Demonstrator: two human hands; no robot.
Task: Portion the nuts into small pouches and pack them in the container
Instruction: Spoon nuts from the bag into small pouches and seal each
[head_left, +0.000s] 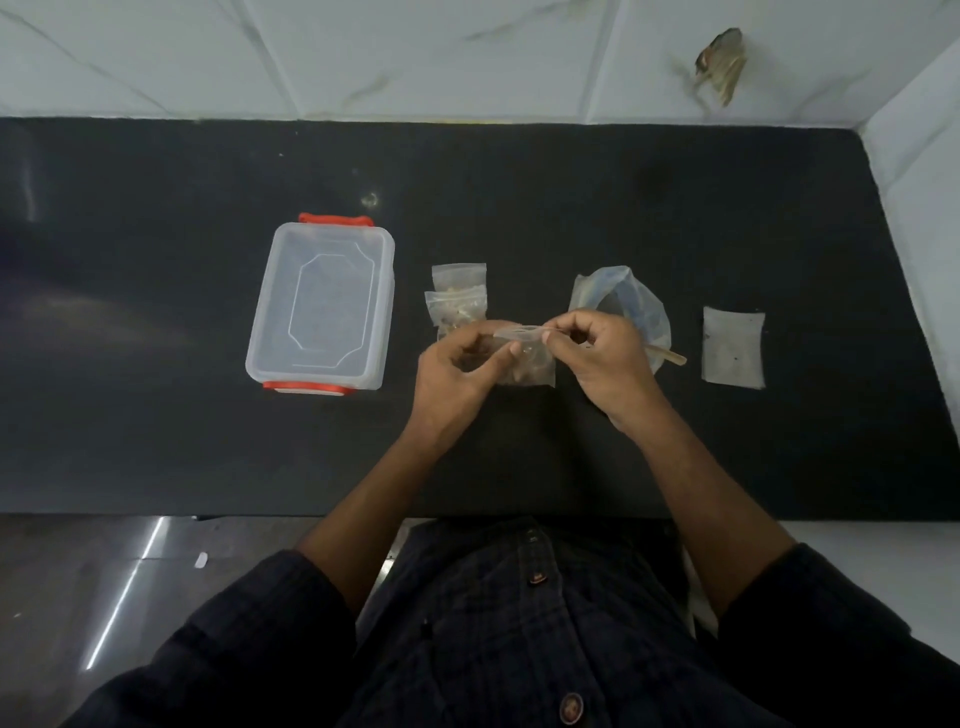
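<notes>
From here I can't make out what fills the small clear zip pouch (524, 358); my left hand (457, 371) and right hand (605, 361) cover its top corners. The right hand also hides most of a thin tan stick (670, 356) and the lower part of the crumpled clear plastic bag (618, 296) at centre right. The two filled clear pouches (457, 299) hold pale bits too small to identify.

Clear pouch (524, 358) of nuts held upright; lidded container (322, 306) well left.

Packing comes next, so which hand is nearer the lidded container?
Left. The left hand is just right of the container; the right hand is farther right, both gripping the pouch.
</notes>
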